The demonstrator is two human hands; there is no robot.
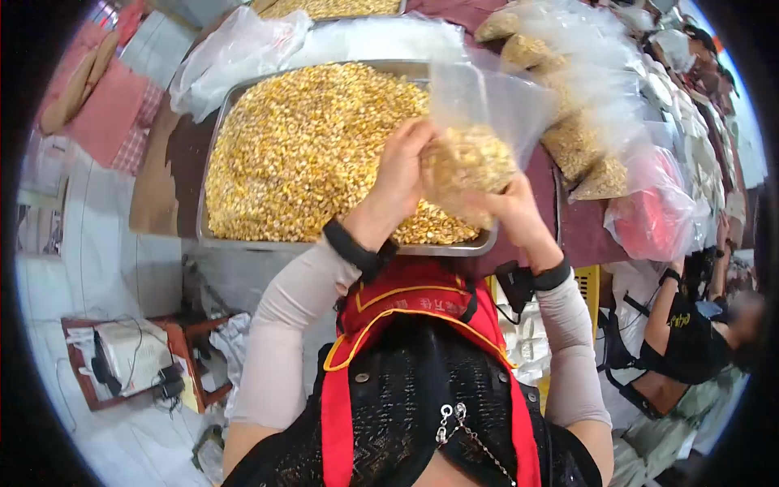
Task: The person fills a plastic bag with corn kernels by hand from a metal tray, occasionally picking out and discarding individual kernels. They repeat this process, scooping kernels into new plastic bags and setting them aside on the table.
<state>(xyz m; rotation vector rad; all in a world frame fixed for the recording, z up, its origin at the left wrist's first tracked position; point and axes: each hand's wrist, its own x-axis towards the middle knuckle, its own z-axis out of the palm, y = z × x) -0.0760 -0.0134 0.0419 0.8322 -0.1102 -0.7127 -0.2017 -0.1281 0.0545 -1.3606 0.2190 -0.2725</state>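
Between my hands is a clear plastic bag point(479, 162), its lower part filled with yellow-brown kernels and its empty upper part standing up loosely. My left hand point(403, 166) is closed around the bag's left side. My right hand point(517, 207) grips it low on the right, fingers against the filled part. The bag is over the right end of a metal tray point(201, 219) heaped with yellow kernels point(308, 154) that look like cracked corn. The bag hides part of the tray's right side.
Several filled bags point(572, 146) lie in a row to the right, beside a bag with pink contents point(649, 203). Loose clear plastic bags point(235, 61) lie behind the tray. A second tray point(333, 10) stands at the back. A yellow crate point(588, 292) is below the table; another person point(690, 341) is at the right.
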